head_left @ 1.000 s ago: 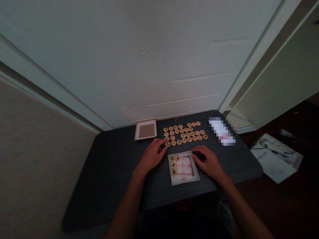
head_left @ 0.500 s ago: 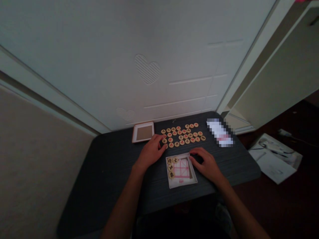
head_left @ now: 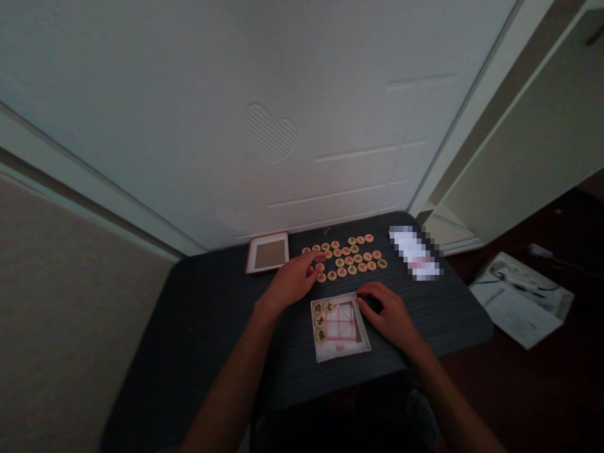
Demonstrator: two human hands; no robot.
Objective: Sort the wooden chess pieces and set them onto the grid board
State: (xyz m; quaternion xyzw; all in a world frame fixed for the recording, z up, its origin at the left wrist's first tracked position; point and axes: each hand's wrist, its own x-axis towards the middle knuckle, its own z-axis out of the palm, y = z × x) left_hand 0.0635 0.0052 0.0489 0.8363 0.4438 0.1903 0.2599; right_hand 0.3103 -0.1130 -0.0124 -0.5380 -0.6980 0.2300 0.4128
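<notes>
Several round Chinese chess pieces (head_left: 352, 270) with red or black characters lie in rows on the dark table. My left hand (head_left: 293, 277) is at the left end of these rows, its fingers curled over them and its thumb drawn in. The pieces under it are hidden, so what it grips cannot be made out. Nearer to me is a shallow white box (head_left: 340, 356) with several black-lettered pieces (head_left: 321, 321) along its left side, over a pink-lined sheet (head_left: 340, 324). My right hand (head_left: 389, 314) pinches the box's far right corner.
Behind my left hand, a box lid (head_left: 270, 253) lies against the white panel (head_left: 189, 145). A blurred-out white item (head_left: 415, 253) is at the table's right end. On the floor to the right lies an open white box (head_left: 523, 299) with a cable.
My left hand has moved right and slightly forward over the rows. Two pieces at the left end are no longer visible. My right hand stays at the box corner; the view has shifted slightly.
</notes>
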